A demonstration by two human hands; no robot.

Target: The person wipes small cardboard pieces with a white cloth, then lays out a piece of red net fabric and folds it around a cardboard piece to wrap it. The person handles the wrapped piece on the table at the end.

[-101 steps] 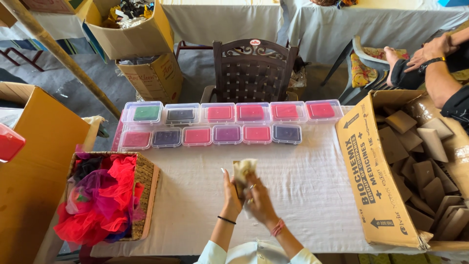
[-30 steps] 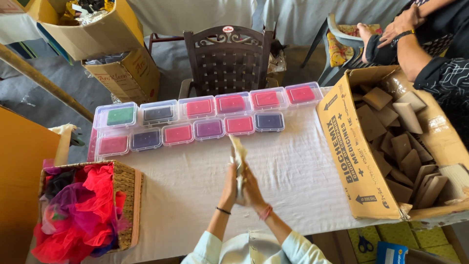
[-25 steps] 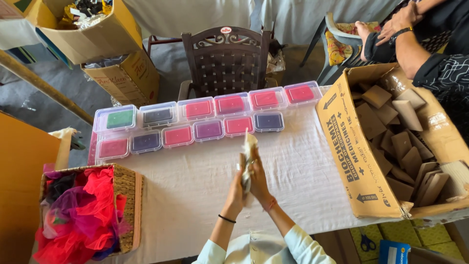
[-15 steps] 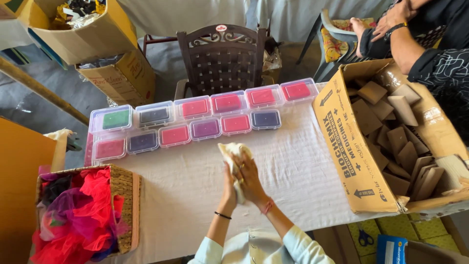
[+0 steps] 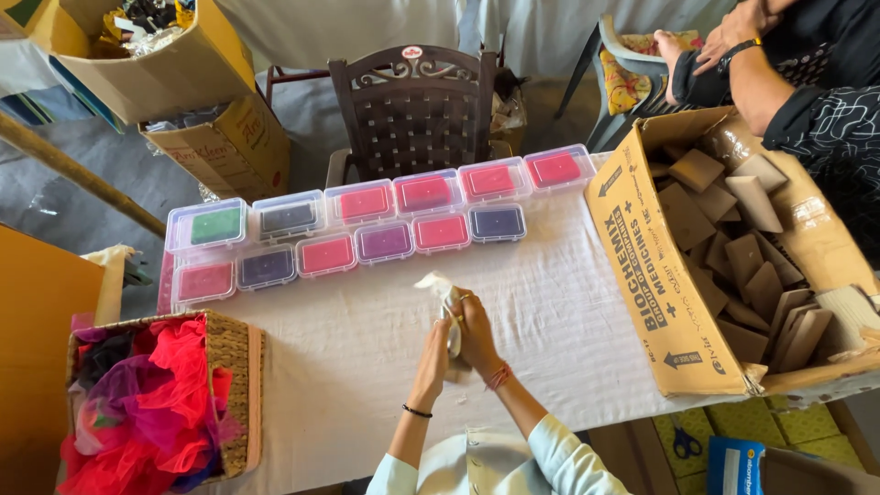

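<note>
Both hands, left (image 5: pixel 433 359) and right (image 5: pixel 477 332), clasped together around pale pouch (image 5: pixel 443 295), now lowered close over white table (image 5: pixel 568 302) versus raised edge-on a second ago. Looks like pressing flat. Beyond: rows of coloured boxes (image 5: pixel 367 225), wicker basket (image 5: pixel 240 385) left.

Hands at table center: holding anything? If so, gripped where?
Yes. Both hands, left hand and right hand, clasp a small pale pouch-like item by its lower part; its top sticks out above the fingers.
</note>
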